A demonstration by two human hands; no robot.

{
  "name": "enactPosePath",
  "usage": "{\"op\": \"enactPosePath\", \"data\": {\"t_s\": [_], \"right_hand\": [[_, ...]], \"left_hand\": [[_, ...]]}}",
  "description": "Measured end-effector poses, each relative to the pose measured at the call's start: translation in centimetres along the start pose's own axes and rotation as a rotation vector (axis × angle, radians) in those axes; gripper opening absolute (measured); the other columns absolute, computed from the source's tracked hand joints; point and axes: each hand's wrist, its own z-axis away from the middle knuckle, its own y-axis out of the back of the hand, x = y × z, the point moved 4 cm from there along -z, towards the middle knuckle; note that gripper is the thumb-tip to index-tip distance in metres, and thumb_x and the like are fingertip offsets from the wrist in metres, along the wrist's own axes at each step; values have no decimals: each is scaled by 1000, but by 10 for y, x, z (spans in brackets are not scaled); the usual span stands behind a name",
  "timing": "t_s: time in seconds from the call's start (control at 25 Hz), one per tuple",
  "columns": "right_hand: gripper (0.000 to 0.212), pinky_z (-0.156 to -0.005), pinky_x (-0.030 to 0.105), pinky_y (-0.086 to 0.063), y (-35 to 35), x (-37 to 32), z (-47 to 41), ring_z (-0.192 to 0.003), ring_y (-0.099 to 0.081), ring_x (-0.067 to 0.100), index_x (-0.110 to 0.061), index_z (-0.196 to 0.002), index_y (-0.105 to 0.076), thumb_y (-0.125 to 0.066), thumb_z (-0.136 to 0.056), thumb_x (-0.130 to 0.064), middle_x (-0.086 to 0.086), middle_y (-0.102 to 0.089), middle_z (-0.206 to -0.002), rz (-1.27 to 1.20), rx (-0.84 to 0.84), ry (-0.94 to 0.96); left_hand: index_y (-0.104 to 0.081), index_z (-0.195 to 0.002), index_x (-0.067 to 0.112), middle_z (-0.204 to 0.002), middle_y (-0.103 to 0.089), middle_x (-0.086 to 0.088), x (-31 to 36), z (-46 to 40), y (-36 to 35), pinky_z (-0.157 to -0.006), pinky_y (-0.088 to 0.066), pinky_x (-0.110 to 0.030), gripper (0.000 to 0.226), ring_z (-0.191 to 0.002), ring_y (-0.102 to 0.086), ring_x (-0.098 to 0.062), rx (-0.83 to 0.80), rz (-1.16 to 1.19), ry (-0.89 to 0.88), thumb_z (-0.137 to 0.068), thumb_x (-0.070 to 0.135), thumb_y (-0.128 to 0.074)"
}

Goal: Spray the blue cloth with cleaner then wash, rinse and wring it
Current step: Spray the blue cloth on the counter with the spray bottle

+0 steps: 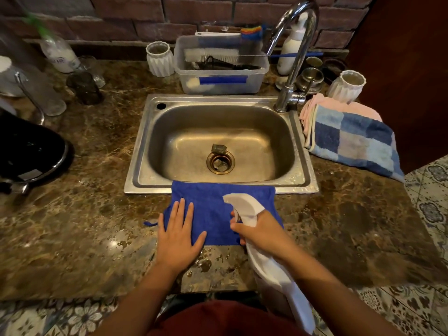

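The blue cloth (211, 209) lies flat on the marble counter, its far edge draped over the front rim of the steel sink (300, 151). My left hand (178, 235) rests palm down on the cloth's left near corner, fingers spread. My right hand (260, 232) grips the neck of a white spray bottle (244, 206), fingers curled at the trigger. The nozzle points forward and left over the cloth. The bottle's body runs back under my right forearm toward the counter's near edge.
A chrome tap (294, 59) arches over the sink's back right. A checked blue towel (351, 141) lies to the right, a clear tub of brushes (221, 76) behind the sink, glass jars (84, 88) at the back left, a black pot (26, 154) far left.
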Motion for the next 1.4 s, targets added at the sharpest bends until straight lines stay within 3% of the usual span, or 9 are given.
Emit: {"op": "enactPosePath", "data": {"t_s": [0.2,0.28,0.36,0.48,0.72,0.92,1.16,1.4], "right_hand": [[26,-70,30,-45,1,-4,-1,-83,-62,20,-14,-103,-61,-63,-82,-30,6,-66,-94,279,112,-40],[29,-64,27,-45,0,-7,-4,-77,-61,18,-14,-106,-59,-62,-83,-32,5,-65,-91,303,100,-36],[32,-56,22,-42,-5,-7,-8,-65,-59,13,-12,-107,-58,-60,-84,-34,2,-63,-82,307,78,-53],[40,-55,20,-39,-10,-3,-13,-62,-58,8,-12,-115,-52,-58,-85,-38,3,-62,-81,320,66,-99],[39,-75,33,-51,-11,0,-12,-65,-62,14,-13,-115,-50,-60,-83,-36,8,-66,-91,241,47,-110],[36,-67,27,-48,-4,0,-6,-68,-62,12,-15,-113,-52,-60,-84,-34,1,-63,-86,224,90,-99],[38,-55,20,-38,6,6,-6,-61,-59,10,-9,-114,-53,-58,-86,-34,5,-63,-80,277,141,-120],[39,-76,35,-51,8,7,-5,-69,-63,17,-11,-115,-51,-61,-84,-31,7,-64,-91,189,123,-111]], "left_hand": [[-8,-146,18,-155,-9,-5,0,0,1,-111,4,-45,79,-142,-1,-16,16,8,-3,-83,61,-28],[-7,-146,18,-155,-6,-4,0,0,0,-112,5,-45,80,-143,-1,-16,18,15,-3,-83,61,-28],[-6,-146,18,-155,-5,-4,0,0,0,-112,5,-45,80,-143,-1,-16,13,20,-2,-83,61,-28],[-8,-146,18,-156,-7,-4,0,0,-1,-112,5,-45,79,-144,-4,-17,5,36,-3,-83,61,-27],[-8,-146,18,-156,-6,-4,-1,0,0,-112,6,-45,80,-144,-3,-17,2,55,-10,-82,62,-26],[-2,-146,19,-155,3,-1,0,0,2,-112,11,-44,81,-143,3,-16,-12,65,-8,-81,64,-21],[0,-146,19,-154,8,1,0,0,3,-111,14,-43,82,-143,7,-15,-25,59,-9,-80,65,-16],[-1,-146,19,-155,5,0,1,0,2,-112,11,-45,82,-143,7,-15,-30,69,-5,-80,65,-16]]}}
